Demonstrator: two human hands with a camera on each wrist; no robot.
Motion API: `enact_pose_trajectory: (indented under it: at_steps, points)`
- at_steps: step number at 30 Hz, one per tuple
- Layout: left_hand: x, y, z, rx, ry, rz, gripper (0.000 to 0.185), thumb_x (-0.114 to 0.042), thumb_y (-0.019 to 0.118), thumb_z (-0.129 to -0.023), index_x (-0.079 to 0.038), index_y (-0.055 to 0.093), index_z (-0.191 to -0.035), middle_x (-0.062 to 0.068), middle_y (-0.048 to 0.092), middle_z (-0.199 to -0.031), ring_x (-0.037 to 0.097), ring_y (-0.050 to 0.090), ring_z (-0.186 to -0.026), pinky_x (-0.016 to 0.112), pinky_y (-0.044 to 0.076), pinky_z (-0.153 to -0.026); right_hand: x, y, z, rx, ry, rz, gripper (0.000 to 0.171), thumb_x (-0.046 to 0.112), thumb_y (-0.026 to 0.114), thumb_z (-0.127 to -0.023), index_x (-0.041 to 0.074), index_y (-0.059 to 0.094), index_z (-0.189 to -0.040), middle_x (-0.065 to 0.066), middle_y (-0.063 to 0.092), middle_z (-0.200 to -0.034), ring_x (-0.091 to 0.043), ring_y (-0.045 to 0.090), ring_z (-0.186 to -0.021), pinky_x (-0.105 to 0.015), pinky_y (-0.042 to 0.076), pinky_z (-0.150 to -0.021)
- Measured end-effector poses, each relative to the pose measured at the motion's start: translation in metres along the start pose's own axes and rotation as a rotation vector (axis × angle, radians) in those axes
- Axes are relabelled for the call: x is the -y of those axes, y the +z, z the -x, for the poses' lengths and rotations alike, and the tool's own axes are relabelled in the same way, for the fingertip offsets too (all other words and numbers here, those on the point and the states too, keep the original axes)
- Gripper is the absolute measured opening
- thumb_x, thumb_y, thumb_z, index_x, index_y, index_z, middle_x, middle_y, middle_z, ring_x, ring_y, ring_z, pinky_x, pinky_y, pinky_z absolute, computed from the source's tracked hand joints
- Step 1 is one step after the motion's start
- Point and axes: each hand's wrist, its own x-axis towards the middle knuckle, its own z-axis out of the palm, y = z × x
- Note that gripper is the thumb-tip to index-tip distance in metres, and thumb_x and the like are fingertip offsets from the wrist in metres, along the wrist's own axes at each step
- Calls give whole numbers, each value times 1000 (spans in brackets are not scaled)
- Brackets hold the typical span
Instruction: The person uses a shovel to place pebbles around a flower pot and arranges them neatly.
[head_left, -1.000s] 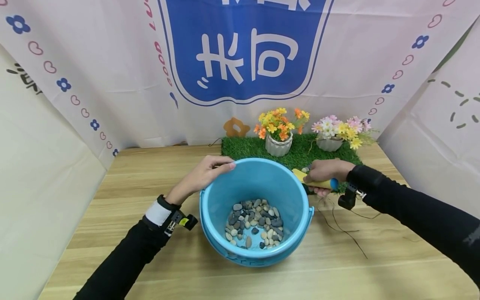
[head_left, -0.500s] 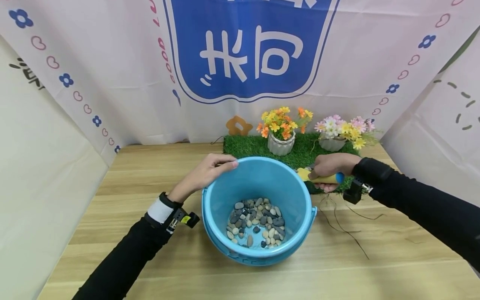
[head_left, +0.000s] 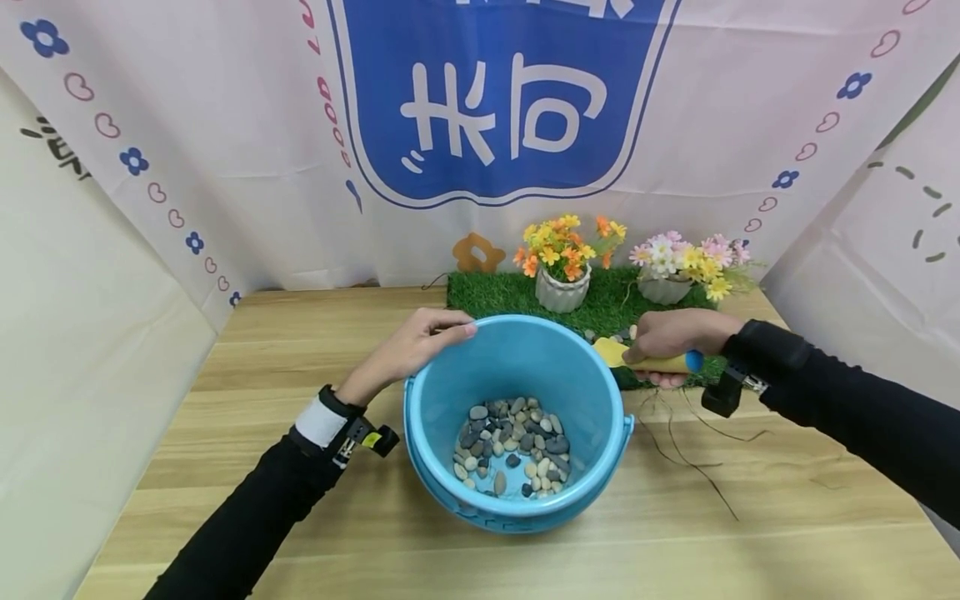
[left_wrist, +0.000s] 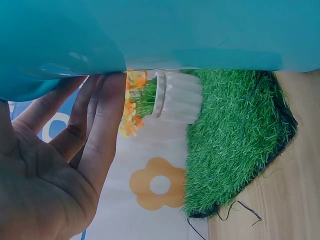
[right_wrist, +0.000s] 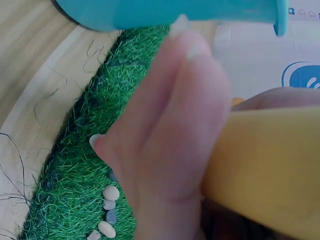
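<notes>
Grip right hand (head_left: pixel 670 335) clamps trowel handle (head_left: pixel 663 363) | left hand (head_left: pixel 408 347) flat on bucket rim (head_left: pixel 480 327)

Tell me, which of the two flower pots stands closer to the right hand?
The pot with pink, white and yellow flowers, at the right end of the grass mat. It stands just behind the right hand; the pot with orange flowers stands further left.
</notes>
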Motion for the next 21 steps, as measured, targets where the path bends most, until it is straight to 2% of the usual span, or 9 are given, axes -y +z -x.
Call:
enact_pose_trajectory:
  at_steps: [5, 9, 15, 21]
  points:
    - [0, 1, -1, 1, -2, 15, 25, -7, 48, -98, 6, 63, -114, 20, 64, -100, 29, 66, -80, 35, 55, -64, 0, 5, 13, -25, -4, 34, 34, 24, 50, -97, -1, 63, -78, -7, 53, -61, -13, 50, -46, -26, 47, -45]
    - [0, 1, 0, 0, 0, 20, 25, -7, 48, -98, 6, 63, -114, 20, 64, -100, 29, 66, -80, 35, 55, -64, -8, 10, 24, -48, -26, 15, 34, 25, 50, -98, 3, 59, -72, -7, 53, -60, -14, 48, -45, -26, 46, -44]
    - [-1, 1, 0, -1, -3, 11, 25, -7, 48, -98, 6, 63, -113, 20, 64, -101, 30, 66, -80, 34, 55, -64, -41, 24, 38, -135, -65, -36, 35, 24, 47, -99, 2, 59, -74, -9, 57, -60, -15, 51, -44, -30, 48, -45]
    - [-1, 1, -1, 1, 5, 8, 25, -6, 47, -98, 7, 63, -113, 21, 64, -101, 31, 66, -80, 35, 56, -64, -77, 40, 48, -258, -150, -76, 38, 27, 45, -100, 1, 58, -75, -11, 57, -62, -24, 57, -50, -38, 51, -49]
